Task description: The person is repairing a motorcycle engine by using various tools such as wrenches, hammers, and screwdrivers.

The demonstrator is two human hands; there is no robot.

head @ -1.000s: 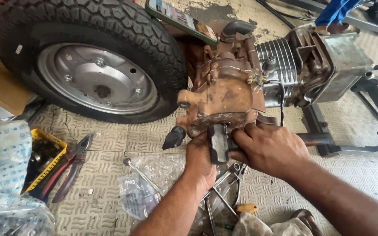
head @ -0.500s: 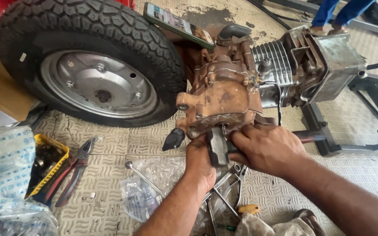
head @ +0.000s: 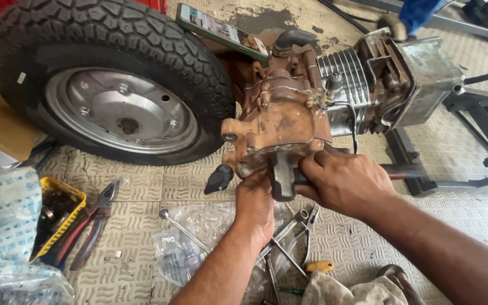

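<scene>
A rag [head: 345,291], a yellow-handled screwdriver [head: 318,266] and loose wrenches [head: 295,226] lie nearest the camera on the patterned floor [head: 142,181], over a clear plastic bag [head: 184,248], with red-handled pliers [head: 94,223] and a yellow tray [head: 57,217] of small parts to the left. Just beyond, the person's left hand [head: 255,206] is pressed up under the lower edge of a grimy brown engine case [head: 280,116], fingers curled against it; whether they grip anything cannot be told. The right hand [head: 343,183] is clamped around a dark hammer-like tool [head: 282,175], whose head stands touching the case's bottom lip. The engine lies on its side on the floor, its finned cylinder [head: 345,73] on a metal stand [head: 470,147] and its tyre [head: 108,79] still mounted. A phone [head: 221,31] rests on top. Judging by the case, which appears closed and fully assembled, the work at its lower edge looks at an early stage, with most left to do.
</scene>
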